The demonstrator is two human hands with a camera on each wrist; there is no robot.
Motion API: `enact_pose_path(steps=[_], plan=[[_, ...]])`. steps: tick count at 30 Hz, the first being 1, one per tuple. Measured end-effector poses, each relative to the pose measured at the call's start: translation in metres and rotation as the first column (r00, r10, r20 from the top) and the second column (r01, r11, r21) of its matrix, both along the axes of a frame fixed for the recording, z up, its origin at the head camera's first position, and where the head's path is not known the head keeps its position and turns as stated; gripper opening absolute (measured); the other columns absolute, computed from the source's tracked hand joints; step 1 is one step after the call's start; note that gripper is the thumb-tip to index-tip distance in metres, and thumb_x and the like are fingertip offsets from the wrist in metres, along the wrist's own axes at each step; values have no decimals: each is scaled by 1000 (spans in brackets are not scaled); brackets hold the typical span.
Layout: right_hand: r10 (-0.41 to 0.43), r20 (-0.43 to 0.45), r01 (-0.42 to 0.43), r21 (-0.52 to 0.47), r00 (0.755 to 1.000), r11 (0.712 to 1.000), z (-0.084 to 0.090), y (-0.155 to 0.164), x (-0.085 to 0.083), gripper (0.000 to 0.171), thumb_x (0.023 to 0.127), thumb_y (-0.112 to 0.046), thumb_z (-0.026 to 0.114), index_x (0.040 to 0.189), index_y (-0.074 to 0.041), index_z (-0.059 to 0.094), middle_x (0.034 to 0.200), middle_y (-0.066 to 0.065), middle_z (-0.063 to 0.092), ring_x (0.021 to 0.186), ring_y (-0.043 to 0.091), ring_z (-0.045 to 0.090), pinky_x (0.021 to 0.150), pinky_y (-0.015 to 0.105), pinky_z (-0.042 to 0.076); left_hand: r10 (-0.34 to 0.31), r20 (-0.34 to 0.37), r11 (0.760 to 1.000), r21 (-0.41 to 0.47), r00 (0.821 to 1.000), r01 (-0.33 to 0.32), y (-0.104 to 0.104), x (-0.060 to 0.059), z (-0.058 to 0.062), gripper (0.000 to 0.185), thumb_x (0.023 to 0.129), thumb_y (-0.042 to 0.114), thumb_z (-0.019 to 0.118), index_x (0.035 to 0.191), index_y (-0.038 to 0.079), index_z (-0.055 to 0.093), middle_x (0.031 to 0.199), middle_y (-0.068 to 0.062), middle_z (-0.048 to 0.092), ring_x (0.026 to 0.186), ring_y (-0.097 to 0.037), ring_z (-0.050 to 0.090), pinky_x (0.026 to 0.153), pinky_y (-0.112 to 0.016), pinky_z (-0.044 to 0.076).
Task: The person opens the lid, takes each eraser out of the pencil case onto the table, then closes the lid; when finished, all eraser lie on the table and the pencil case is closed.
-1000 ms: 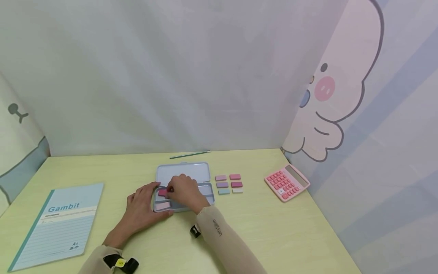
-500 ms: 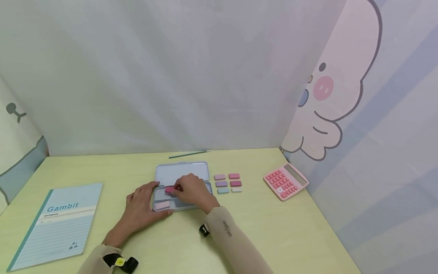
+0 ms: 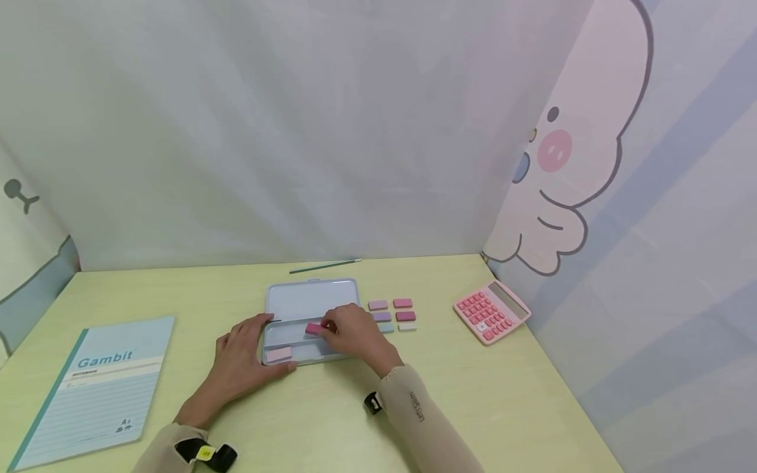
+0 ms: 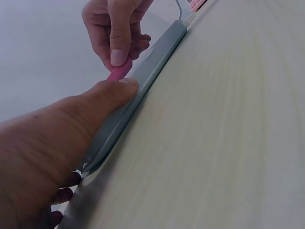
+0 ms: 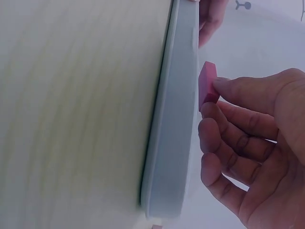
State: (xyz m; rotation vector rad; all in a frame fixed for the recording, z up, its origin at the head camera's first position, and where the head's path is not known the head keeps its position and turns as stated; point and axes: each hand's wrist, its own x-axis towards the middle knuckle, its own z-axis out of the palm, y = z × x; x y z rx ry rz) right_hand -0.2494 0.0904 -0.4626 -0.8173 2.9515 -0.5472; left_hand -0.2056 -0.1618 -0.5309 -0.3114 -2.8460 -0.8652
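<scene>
A pale blue pencil case [image 3: 310,299] lies with its lid raised back on the table. My left hand [image 3: 244,358] holds the case's left end, its thumb along the front edge and its fingers near the back left corner. Between thumb and fingertips, my right hand [image 3: 357,335] pinches a pink eraser [image 5: 208,86] just above the case's back compartment, tilted in the right wrist view. A pale pink eraser [image 3: 278,355] rests in the front left compartment. The right hand hides the case's right end.
Right of the case, several pink, purple, blue and white erasers [image 3: 405,316] lie in two columns. A pink calculator [image 3: 492,313] sits farther right, a notebook [image 3: 97,387] at left. A thin pencil [image 3: 325,266] lies behind the lid.
My right hand has moved rightward along the back compartment with the pink eraser in its fingers. The left hand keeps its place on the case.
</scene>
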Motion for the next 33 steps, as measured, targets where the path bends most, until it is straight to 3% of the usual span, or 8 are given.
enact_pose_path(steps=[9, 19, 28, 33], plan=[[7, 24, -7, 12, 1000, 1000, 5, 20, 11, 16, 102, -26, 75, 106, -13, 84, 86, -5, 75, 71, 5, 55, 66, 18, 46, -4, -6, 1000, -3, 1000, 4, 0, 0, -1, 110, 76, 72, 85, 157, 9, 44, 157, -23, 53, 144, -48, 44, 103, -68, 33], [-6, 21, 6, -23, 1000, 1000, 0, 52, 16, 17, 102, -27, 76, 98, -12, 81, 76, -7, 69, 68, 5, 50, 62, 19, 43, -4, -11, 1000, 6, 1000, 4, 0, 1, 0, 110, 76, 71, 85, 157, 8, 44, 157, -23, 53, 144, -49, 45, 103, -67, 32], [-47, 52, 49, -53, 998, 997, -3, 77, 21, 14, 101, -22, 76, 109, -12, 83, 88, -4, 73, 75, 8, 55, 67, 19, 47, -10, -8, 1000, 8, 1000, 10, 0, 2, 3, 110, 76, 70, 86, 157, 8, 44, 157, -24, 53, 143, -50, 44, 103, -68, 32], [-37, 23, 38, -38, 999, 999, -1, 83, 23, 14, 101, -17, 75, 111, -10, 83, 91, -1, 75, 75, 9, 54, 68, 20, 46, -12, -2, 1000, 10, 1000, 12, -1, 2, 3, 110, 76, 70, 86, 157, 8, 44, 157, -24, 53, 144, -50, 44, 103, -68, 32]])
